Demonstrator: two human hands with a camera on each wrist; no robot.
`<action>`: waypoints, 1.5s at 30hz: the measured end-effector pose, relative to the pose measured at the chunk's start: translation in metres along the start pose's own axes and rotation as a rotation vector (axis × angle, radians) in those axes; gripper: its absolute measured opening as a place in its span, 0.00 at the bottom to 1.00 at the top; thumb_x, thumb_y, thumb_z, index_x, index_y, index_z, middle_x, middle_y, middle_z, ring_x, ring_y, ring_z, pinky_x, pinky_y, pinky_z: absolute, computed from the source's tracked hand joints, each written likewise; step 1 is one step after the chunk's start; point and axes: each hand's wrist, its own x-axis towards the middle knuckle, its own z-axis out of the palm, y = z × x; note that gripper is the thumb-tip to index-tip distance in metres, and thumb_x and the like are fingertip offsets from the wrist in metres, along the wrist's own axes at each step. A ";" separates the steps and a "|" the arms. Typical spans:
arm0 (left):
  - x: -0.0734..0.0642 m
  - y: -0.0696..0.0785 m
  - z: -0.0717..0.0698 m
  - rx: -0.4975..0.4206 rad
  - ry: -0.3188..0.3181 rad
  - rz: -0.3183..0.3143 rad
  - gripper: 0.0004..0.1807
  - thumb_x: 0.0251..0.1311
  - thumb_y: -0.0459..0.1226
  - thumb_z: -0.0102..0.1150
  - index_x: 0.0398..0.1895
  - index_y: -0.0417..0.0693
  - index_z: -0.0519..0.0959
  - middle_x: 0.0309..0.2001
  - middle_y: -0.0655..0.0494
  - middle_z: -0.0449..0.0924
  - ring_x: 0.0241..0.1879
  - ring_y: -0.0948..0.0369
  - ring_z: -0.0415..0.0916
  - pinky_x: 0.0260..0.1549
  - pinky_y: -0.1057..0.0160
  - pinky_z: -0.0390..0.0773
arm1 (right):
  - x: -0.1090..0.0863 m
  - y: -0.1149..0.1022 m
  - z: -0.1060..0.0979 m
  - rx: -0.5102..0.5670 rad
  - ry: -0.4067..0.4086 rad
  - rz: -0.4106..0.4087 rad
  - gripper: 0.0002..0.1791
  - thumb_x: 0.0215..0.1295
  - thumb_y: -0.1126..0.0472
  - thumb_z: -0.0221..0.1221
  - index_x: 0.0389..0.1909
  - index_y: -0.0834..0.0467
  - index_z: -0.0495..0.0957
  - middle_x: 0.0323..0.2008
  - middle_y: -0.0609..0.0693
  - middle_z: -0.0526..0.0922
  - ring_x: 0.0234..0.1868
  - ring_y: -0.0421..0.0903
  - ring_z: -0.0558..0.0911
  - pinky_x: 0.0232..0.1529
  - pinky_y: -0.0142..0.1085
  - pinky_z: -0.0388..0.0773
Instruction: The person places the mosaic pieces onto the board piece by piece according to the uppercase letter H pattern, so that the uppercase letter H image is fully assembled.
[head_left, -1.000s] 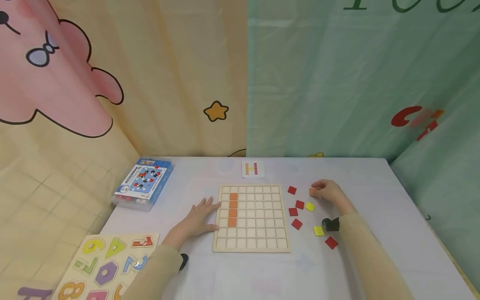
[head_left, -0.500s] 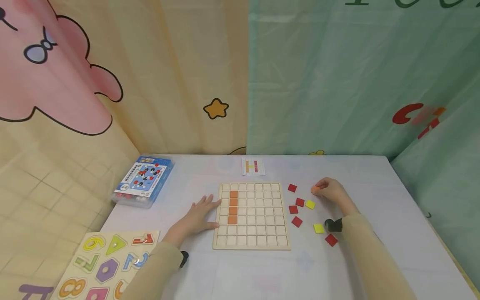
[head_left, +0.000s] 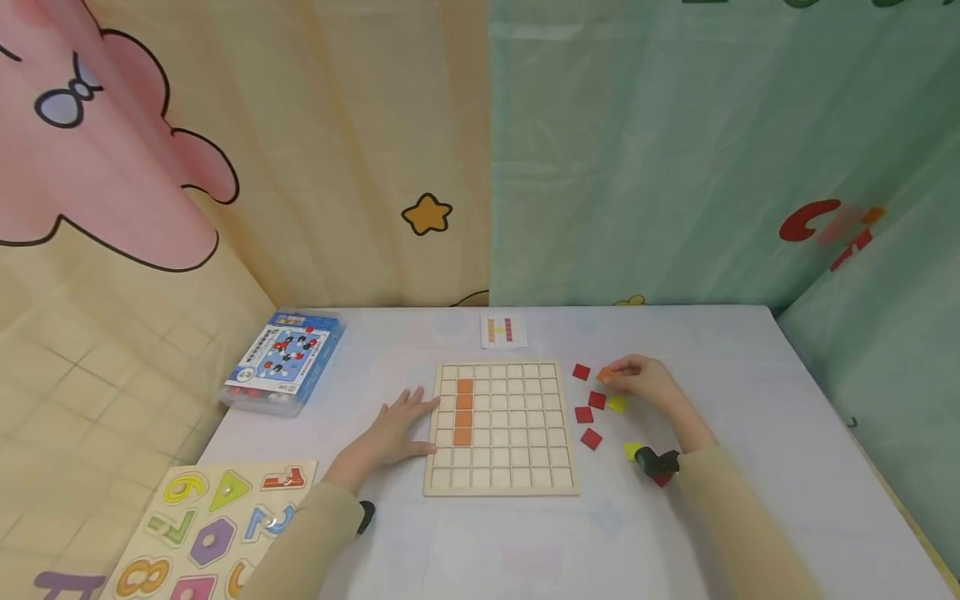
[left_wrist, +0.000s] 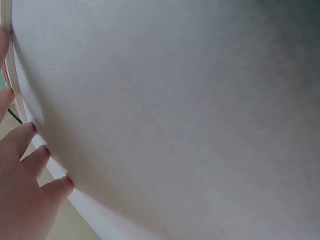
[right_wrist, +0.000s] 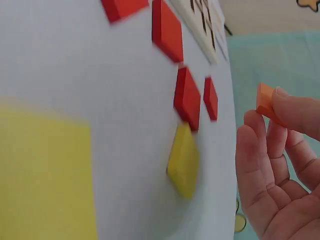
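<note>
An orange square tile (right_wrist: 265, 100) is pinched between the thumb and fingers of my right hand (head_left: 647, 382), which is over the table to the right of the grid board. My left hand (head_left: 393, 433) lies with spread fingers, its fingertips touching the left edge of the wooden grid board (head_left: 517, 492). Several orange tiles (head_left: 464, 419) fill part of one column in the board. Beside the board's right edge lie several loose red tiles (head_left: 591, 438) and two yellow tiles (head_left: 617, 404). One red tile is partly hidden by the right wrist's black camera.
A small pattern card (head_left: 503, 331) lies behind the board. At the back left is a blue boxed set (head_left: 283, 362). A number and shape puzzle board (head_left: 213, 533) sits at the front left, partly under the left sleeve. Curtains hang behind the table.
My right hand has moved left toward the board, carrying the orange tile. The left hand stays at the board's edge. The head view has shifted slightly.
</note>
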 end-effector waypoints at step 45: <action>0.001 -0.003 -0.003 -0.022 -0.012 0.023 0.45 0.56 0.49 0.69 0.76 0.53 0.60 0.79 0.43 0.45 0.78 0.42 0.36 0.74 0.35 0.39 | -0.047 -0.081 0.192 -0.073 -0.202 -0.274 0.04 0.58 0.61 0.69 0.29 0.54 0.82 0.25 0.43 0.82 0.26 0.38 0.76 0.28 0.28 0.73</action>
